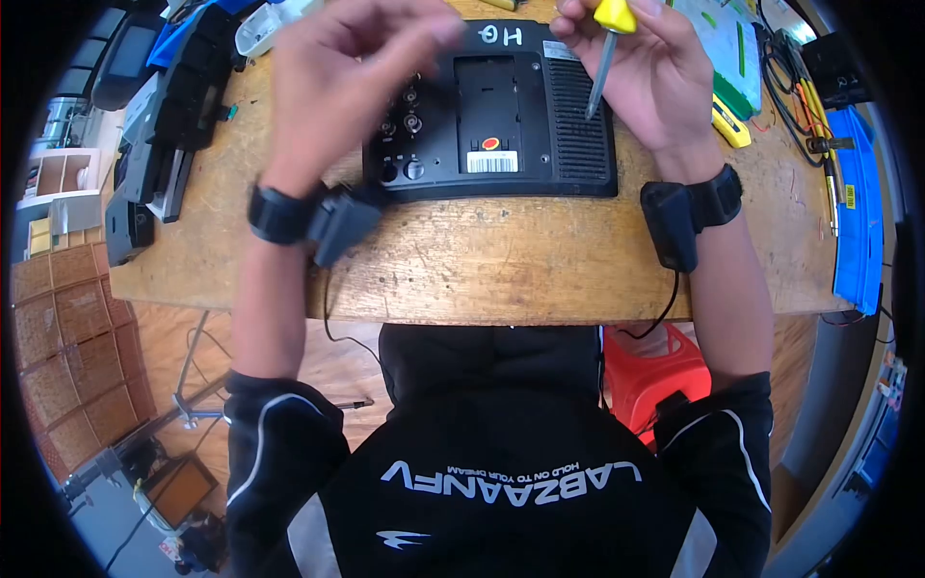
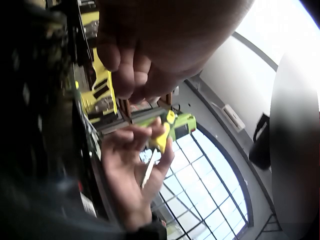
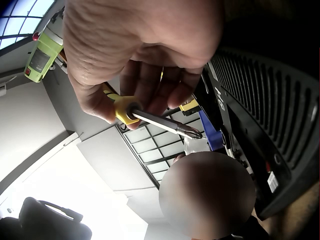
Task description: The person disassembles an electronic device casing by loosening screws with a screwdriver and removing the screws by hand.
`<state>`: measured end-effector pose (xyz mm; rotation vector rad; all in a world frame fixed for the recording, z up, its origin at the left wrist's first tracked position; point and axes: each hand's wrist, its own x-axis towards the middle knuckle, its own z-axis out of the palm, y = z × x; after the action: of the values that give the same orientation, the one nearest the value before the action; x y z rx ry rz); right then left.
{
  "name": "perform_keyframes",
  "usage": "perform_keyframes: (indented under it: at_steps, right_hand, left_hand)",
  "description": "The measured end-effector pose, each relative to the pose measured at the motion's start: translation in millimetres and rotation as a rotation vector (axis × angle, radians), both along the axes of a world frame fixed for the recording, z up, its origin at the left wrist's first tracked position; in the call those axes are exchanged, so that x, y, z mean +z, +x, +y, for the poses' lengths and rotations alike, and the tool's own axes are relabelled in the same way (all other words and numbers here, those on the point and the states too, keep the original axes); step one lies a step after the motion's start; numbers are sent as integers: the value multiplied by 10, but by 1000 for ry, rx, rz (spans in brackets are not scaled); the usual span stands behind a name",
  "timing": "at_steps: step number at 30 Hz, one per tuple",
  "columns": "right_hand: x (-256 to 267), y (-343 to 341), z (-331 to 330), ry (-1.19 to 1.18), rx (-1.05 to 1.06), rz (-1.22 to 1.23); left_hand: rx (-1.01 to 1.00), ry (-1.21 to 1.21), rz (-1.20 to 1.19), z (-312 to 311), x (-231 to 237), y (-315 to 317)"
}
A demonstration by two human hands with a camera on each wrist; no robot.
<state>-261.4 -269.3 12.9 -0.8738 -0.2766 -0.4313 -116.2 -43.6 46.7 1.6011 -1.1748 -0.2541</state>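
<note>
A yellow-handled screwdriver (image 1: 600, 72) is pinched between the thumb and fingers of my right hand (image 1: 665, 91), its metal shaft slanting down over the ribbed right side of a black plastic housing (image 1: 438, 173). In the right wrist view the tip of the screwdriver (image 3: 167, 123) shows clearly, apart from the housing. Marked HQ in white, the housing has a recessed bay with a barcode label and a red-yellow sticker. My left hand (image 1: 337, 87), blurred, hovers over the housing's left side; its fingers bend loosely in the left wrist view, and nothing shows in them.
Black device parts (image 1: 173, 125) line the table's left side, near a white tray (image 1: 275, 27). At right lie a yellow tool (image 1: 730, 120), a green-edged board (image 1: 723, 48) and cables (image 1: 809, 106). A blue bin (image 1: 860, 212) stands at the right edge; a red stool (image 1: 655, 371) is below.
</note>
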Motion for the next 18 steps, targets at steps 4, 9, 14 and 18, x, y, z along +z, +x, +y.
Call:
perform_keyframes:
  at_steps: [4,9,14,18]
  right_hand:
    - [-19,-4,-5,4,-24,45]
    - [-59,-1,-15,-9,-15,15]
    - [-9,-28,37,-27,-37,30]
    - [30,-37,20,-22,-9,8]
  left_hand:
    - [164,18,0,40,146,396]
    - [230,101,241,101,-1,718]
    - [101,57,162,187,-313,832]
    - [111,83,9,142,-332,715]
